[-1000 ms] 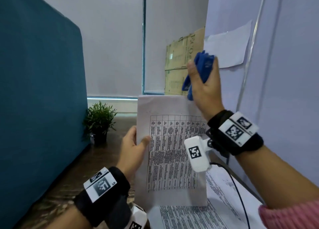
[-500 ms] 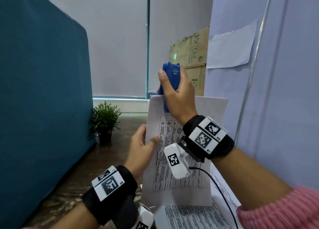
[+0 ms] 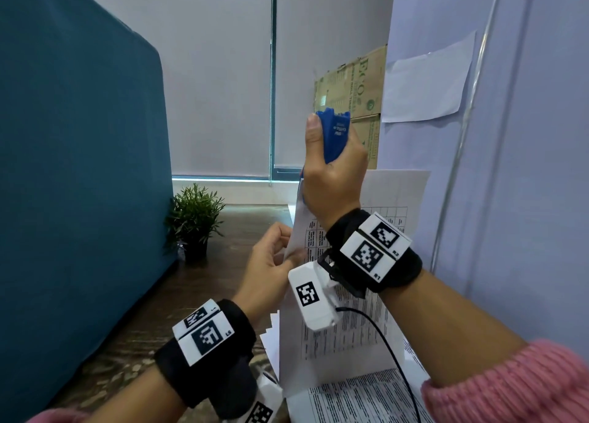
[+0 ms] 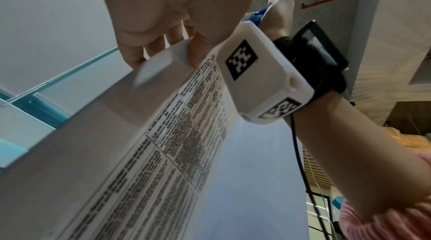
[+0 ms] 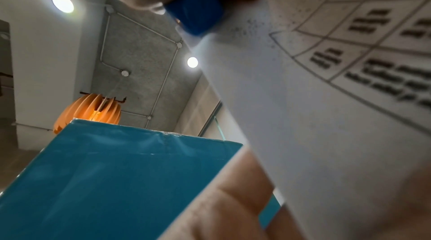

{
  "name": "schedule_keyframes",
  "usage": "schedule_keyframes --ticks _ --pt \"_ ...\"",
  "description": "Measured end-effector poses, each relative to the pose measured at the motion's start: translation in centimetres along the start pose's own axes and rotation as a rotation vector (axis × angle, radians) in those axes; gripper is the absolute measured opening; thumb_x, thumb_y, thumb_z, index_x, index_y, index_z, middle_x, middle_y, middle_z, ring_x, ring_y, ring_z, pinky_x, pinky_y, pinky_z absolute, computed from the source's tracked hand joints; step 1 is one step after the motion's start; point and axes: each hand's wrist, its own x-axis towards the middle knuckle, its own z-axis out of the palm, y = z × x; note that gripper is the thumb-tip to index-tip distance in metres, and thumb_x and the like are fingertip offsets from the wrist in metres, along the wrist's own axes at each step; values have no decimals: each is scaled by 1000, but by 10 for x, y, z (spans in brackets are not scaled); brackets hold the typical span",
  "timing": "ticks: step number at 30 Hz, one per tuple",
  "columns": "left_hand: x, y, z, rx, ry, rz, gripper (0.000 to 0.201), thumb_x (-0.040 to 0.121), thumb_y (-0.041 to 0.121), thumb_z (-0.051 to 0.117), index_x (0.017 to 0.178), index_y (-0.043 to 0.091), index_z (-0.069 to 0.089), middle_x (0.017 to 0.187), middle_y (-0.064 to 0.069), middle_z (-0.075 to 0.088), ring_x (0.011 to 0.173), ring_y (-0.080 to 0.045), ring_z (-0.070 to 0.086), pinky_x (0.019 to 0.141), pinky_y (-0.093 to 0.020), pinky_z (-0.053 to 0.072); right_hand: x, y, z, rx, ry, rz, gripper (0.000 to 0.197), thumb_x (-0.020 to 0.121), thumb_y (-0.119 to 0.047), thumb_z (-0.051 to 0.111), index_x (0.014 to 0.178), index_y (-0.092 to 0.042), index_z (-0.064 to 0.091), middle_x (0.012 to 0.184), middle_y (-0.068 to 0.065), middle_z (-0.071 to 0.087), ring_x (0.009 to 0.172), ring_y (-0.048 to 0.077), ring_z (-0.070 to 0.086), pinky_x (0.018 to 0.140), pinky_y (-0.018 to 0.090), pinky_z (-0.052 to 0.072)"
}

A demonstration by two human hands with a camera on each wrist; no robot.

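Our right hand, fingers curled round the blue plastic stapler, has swung from beyond the 1 o'clock corner of the white printed paper sheets to their 11 o'clock corner, where the stapler's nose now meets the paper. Our left hand still pinches the sheets at their 9 o'clock edge, upright above the dark wooden counter. We judge the squeeze comes next.

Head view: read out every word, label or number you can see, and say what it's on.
"ECO": cardboard box.
"L5": left wrist tag.
"R1", "R2": right wrist tag.
White print on the blue stapler and the table on the paper sheet: too blurred to read.
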Motion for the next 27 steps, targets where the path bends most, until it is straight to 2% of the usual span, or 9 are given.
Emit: schedule_keyframes --ticks 3,6,12,15,19,21,23,25,27 --pt "0 -1 1 11 7 3 8 90 -4 54 88 3 52 96 -16 65 76 -11 62 67 -21 49 -2 -1 -2 6 -22 -11 21 88 -24 55 69 -20 45 53 -16 39 47 -1 44 49 7 30" --pt "0 -1 1 7 12 5 9 91 -4 54 87 4 52 95 -12 65 75 -9 62 66 -20 50 -1 -3 -4 15 -50 7 25 88 -26 54 66 -27 42 52 -15 38 46 0 43 50 7 30" --pt "-1 2 4 -21 -4 -40 8 93 -2 51 100 -1 49 102 -13 67 89 -26 66 78 -42 55 9 -4 -13 93 -114 155 26 87 -34 53 63 -29 44 55 -14 44 55 5 45 60 24 40" --pt "-1 4 6 -16 11 -42 15 92 -2 49 105 6 52 107 -10 67 98 -24 65 82 -37 57 19 -4 -21 135 -76 252 19 85 -42 52 73 -28 51 67 -9 54 70 18 57 73 39 50" --pt "-1 4 3 -62 26 -58 25 93 0 48 109 19 54 110 -1 66 99 -12 65 82 -29 56 36 1 -49 149 163 281 30 73 -54 54 86 -26 53 84 6 60 87 40 63 84 55 52" --pt "-1 4 1 -95 39 -74 26 93 0 48 114 16 53 111 1 66 97 -7 66 78 -22 56 43 6 -71 159 268 272 28 70 -45 55 89 -25 50 84 3 56 85 38 60 85 51 52" --pt "0 3 -2 -96 58 -80 27 93 1 48 115 16 52 109 3 65 94 -4 65 75 -19 55 44 12 -96 163 303 297 26 67 -37 52 89 -25 45 82 -3 50 83 24 58 78 38 50" --pt "1 1 -5 -78 82 -80 27 93 1 48 116 15 51 109 3 64 96 -7 63 78 -21 56 36 18 -120 75 276 346 20 68 -30 47 85 -26 38 79 -8 44 70 1 54 67 17 45" --pt "1 -3 -8 -46 100 -82 27 93 2 49 116 16 51 110 2 64 97 -7 63 80 -23 55 21 29 -142 -71 203 431 16 71 -26 42 84 -24 34 78 -10 41 64 -2 46 62 15 39"
